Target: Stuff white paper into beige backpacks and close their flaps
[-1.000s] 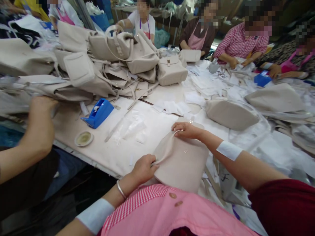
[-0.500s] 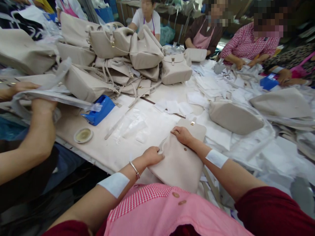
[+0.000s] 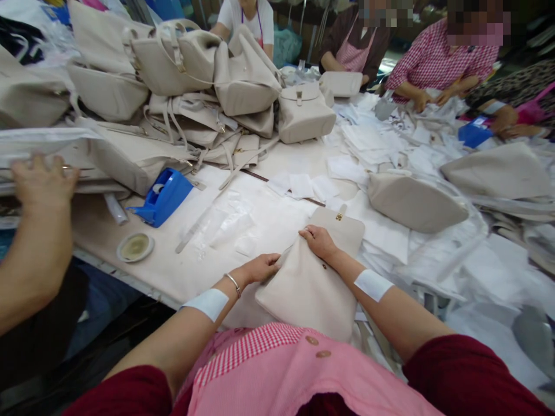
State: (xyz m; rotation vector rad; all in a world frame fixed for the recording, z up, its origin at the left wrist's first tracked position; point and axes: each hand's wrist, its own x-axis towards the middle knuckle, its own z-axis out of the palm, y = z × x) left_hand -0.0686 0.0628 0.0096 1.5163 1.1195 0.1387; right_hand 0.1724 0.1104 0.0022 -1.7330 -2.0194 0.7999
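Observation:
A beige handbag [image 3: 310, 289] lies on the table against my apron, its flap [image 3: 347, 228] with a gold clasp spread out on the far side. My right hand [image 3: 319, 242] is closed on the bag's upper edge and pulls it into a raised fold. At the bag's left side, my left hand [image 3: 261, 267] has its fingers together at the edge of the opening; their tips are partly hidden by the bag. A small metal stud shows on the bag's front below my right wrist.
Beige bags [image 3: 173, 63] are piled at the back left. A blue tape dispenser [image 3: 167, 193] and a small round dish [image 3: 135, 247] stand at left, near a co-worker's hand [image 3: 43, 179]. Clear plastic [image 3: 229, 216] lies ahead. White sheets [image 3: 368, 144] and another bag [image 3: 416, 202] lie right.
My left hand has shifted slightly up and left, its fingers now further behind the bag's edge. My right hand keeps its grip. The co-worker at left has lowered a hand onto a wrapped bag.

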